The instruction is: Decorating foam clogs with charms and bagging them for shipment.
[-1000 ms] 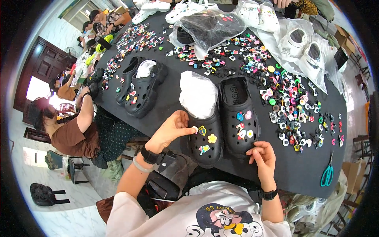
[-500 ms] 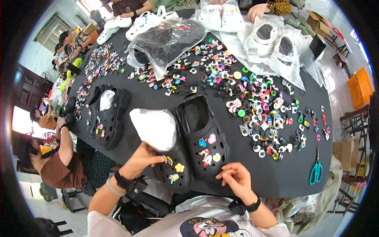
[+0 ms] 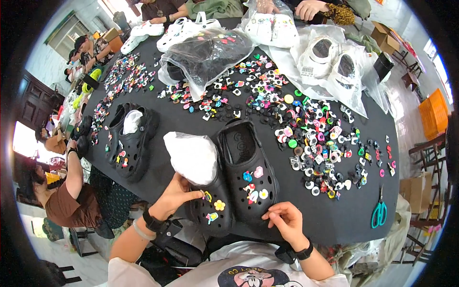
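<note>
A pair of black clogs stands upright side by side at the table's near edge. The left clog (image 3: 203, 215) has white stuffing (image 3: 191, 158) in its opening and bears a yellow flower, a drink cup and another charm. My left hand (image 3: 174, 198) grips its outer side, its thumb pressed at the uppermost charm (image 3: 206, 196). Several colourful charms sit on the right clog (image 3: 244, 177), whose opening shows its insole. Beside that clog's toe is my right hand (image 3: 287, 221), its fingers loosely bent and apart, holding nothing that shows.
Loose charms (image 3: 320, 143) spread across the black table (image 3: 191, 111). Another decorated black pair (image 3: 136, 143) stands left. Bagged shoes (image 3: 205, 52) and white clogs (image 3: 272, 31) lie at the far side, near other people's hands (image 3: 308, 8). Teal-handled scissors (image 3: 379, 213) lie right.
The view has shifted slightly, moving the whole scene a little in the picture. Both hands keep nearly the same places on and beside the clogs.
</note>
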The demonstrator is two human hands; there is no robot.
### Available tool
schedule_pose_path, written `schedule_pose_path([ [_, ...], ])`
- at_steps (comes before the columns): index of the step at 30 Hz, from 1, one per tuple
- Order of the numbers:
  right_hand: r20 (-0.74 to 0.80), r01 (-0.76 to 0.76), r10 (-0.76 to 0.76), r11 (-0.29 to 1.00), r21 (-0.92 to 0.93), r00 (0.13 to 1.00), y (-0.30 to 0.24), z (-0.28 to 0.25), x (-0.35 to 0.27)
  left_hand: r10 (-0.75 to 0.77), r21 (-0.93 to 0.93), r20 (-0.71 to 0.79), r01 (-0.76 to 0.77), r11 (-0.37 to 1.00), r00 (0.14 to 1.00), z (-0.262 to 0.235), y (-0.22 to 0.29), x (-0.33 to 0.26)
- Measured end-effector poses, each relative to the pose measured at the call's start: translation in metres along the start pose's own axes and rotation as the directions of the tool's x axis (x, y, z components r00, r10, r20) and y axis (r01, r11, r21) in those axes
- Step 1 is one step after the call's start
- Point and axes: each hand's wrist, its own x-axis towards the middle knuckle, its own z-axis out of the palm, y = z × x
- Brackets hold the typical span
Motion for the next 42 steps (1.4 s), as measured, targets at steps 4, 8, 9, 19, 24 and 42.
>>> schedule_pose_path([
  [4,-0.015,0.035,-0.034,0.999,0.004,0.999,0.000,-0.001,0.001,-0.015,-0.037,0.023,0.016,0.999,1.000,-0.007,-0.009,0.000],
  [8,0.055,-0.020,0.016,0.997,0.076,0.998,-0.007,-0.002,0.000,0.083,-0.122,-0.043,-0.088,0.989,0.996,-0.012,-0.031,-0.009],
  [9,0.043,-0.011,0.008,0.998,0.060,0.999,-0.014,-0.004,-0.001,0.091,-0.130,-0.025,-0.094,0.987,0.996,-0.009,-0.039,-0.010],
  [19,-0.058,0.153,-0.238,0.772,-0.617,0.969,-0.150,-0.034,0.051,0.472,0.234,-0.335,-0.413,0.880,0.816,0.019,-0.067,-0.026],
  [24,0.060,0.087,-0.215,0.119,-0.989,0.975,-0.124,-0.042,0.114,0.436,0.158,-0.296,-0.407,0.900,0.850,0.016,-0.063,-0.022],
  [42,0.045,0.061,-0.198,0.079,-0.995,0.979,-0.077,-0.046,0.109,0.437,0.156,-0.218,-0.411,0.898,0.873,0.007,-0.071,-0.022],
])
